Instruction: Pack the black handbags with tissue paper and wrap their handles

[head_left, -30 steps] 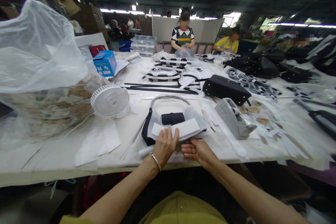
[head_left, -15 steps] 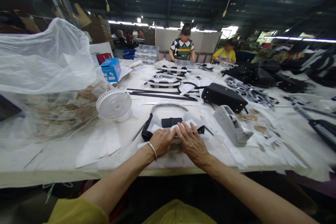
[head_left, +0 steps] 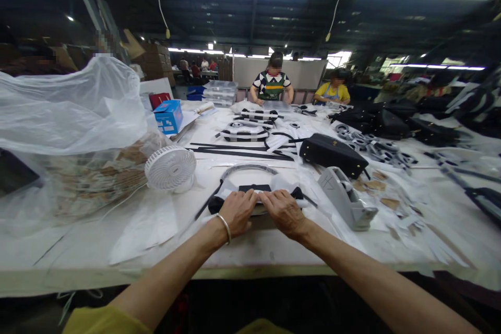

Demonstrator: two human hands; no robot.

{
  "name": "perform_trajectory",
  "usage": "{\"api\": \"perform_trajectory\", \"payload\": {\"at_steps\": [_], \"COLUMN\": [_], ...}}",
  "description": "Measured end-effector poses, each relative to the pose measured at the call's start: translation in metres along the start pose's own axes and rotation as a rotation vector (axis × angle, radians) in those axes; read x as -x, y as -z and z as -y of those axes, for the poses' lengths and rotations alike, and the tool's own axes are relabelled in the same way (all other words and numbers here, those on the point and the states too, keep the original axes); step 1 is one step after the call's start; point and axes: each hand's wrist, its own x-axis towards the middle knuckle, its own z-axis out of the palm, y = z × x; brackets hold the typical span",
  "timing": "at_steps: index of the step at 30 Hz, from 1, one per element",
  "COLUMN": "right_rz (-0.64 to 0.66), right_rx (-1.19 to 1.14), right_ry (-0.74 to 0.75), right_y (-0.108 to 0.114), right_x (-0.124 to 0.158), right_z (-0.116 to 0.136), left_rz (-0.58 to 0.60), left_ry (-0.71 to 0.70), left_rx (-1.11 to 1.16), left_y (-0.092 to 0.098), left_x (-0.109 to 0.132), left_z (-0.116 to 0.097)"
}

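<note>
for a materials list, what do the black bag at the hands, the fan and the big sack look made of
Black bag: maybe leather or imitation, from its smooth dark sides; unclear which. Fan: probably hard plastic, matte white, with a ribbed grille. Sack: likely plastic film, glossy, being thin, crinkled and translucent.

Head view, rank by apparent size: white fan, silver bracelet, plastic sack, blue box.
1. Plastic sack
2. White fan
3. Blue box
4. Silver bracelet
Apparent size only; distances from the camera differ.
</note>
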Motion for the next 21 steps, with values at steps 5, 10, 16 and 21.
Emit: {"api": "perform_trajectory", "payload": {"at_steps": [5,10,16,21], "right_rz": [0.029,0.026,-0.089,-0.041], "right_rx": [-0.03,-0.065,0.055,-0.014], "right_ry": [-0.024,-0.077,-0.121,-0.037], "right_y": [-0.004,-0.006,-0.009,-0.008], "right_x": [-0.003,-0.006,0.014,0.037], "right_z": [0.005,0.012,0.012,-0.004], "left_rz": [-0.312,-0.501,-0.58,-0.557], "left_ry": [0.128,0.054,-0.119,-0.116], "left_rx": [-0.231,-0.278,-0.231,-0.217], "left_y": [-0.043,-0.056,-0.057,-0.06], "left_x": [0.003,-0.001,0.004,0.01], "left_z": [-0.017,-0.007,0.007,0.002]}}
